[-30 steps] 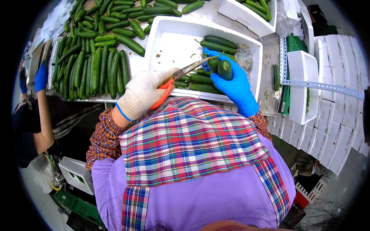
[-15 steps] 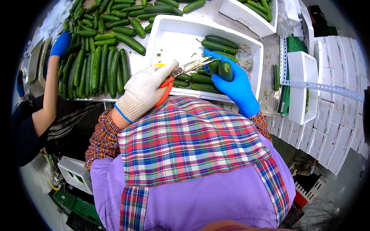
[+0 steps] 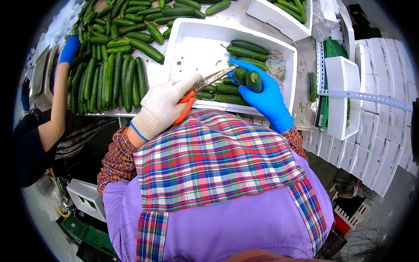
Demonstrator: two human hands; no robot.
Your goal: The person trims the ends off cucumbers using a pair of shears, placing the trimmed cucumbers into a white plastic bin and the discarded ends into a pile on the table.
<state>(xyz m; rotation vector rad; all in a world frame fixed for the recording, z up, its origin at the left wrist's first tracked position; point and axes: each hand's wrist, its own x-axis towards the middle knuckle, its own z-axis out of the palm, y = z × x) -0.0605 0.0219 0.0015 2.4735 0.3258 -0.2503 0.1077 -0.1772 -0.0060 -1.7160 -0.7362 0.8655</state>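
My left hand (image 3: 168, 98), in a white knitted glove, is closed on orange-handled scissors (image 3: 185, 109); their metal blades point right, with the tips beside the tops of two cucumbers (image 3: 253, 82) in my right hand (image 3: 266, 102). That hand wears a blue glove, its fingers wrapped round them. Both hands are over the near part of a white foam box (image 3: 172, 46), in which several cucumbers (image 3: 246, 45) lie at the right beside a crumpled plastic piece (image 3: 276, 64).
A pile of cucumbers (image 3: 116, 78) covers the table's left part, where a co-worker's blue-gloved hand (image 3: 69, 50) reaches in. More foam boxes (image 3: 279, 19) (image 3: 338, 100), a green crate (image 3: 331, 50), a perforated metal strip (image 3: 371, 96) and stacked white cartons (image 3: 379, 65) are at the right.
The scissor blades shifted slightly, parting and then narrowing at the cucumber tops. The co-worker's blue-gloved hand moved up and right onto the pile. My right hand barely moved.
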